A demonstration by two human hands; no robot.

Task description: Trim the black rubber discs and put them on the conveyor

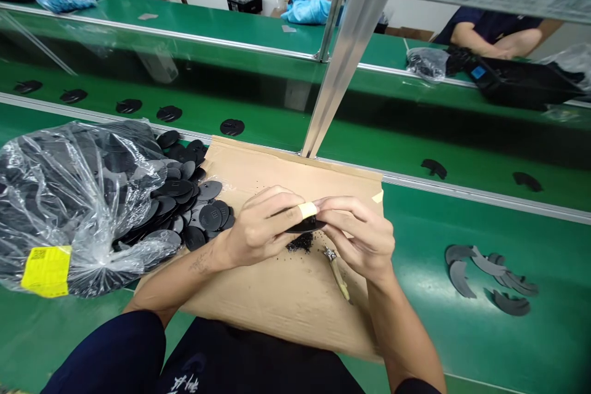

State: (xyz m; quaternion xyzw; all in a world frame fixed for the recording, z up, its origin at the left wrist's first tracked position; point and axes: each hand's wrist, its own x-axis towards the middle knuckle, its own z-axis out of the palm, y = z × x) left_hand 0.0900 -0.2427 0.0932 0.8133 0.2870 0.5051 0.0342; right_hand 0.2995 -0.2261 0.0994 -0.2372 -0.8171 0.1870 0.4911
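Between both hands, above the cardboard sheet point(258, 289), is a round black plastic disc point(302, 226), seen nearly edge-on. My left hand point(263, 228) grips its left side, with yellow tape point(308, 210) around a finger. On the disc's right side, my right hand point(360, 234) has its fingers closed, the fingertips close to the left ones. A small dark part stands up from the disc, mostly hidden by the fingers. Below lies a heap of tiny black scraps point(300, 243). A pair of side cutters point(338, 274) with pale handles rests on the cardboard beside my right hand.
At left, a clear plastic bag point(78, 197) of black discs spills a pile point(180, 197) onto the bench. Curved dark pieces point(462, 277) lie at right. Beyond a metal post point(351, 43), a green belt point(277, 117) carries spaced parts. Another person's arms point(498, 40) show at far right.
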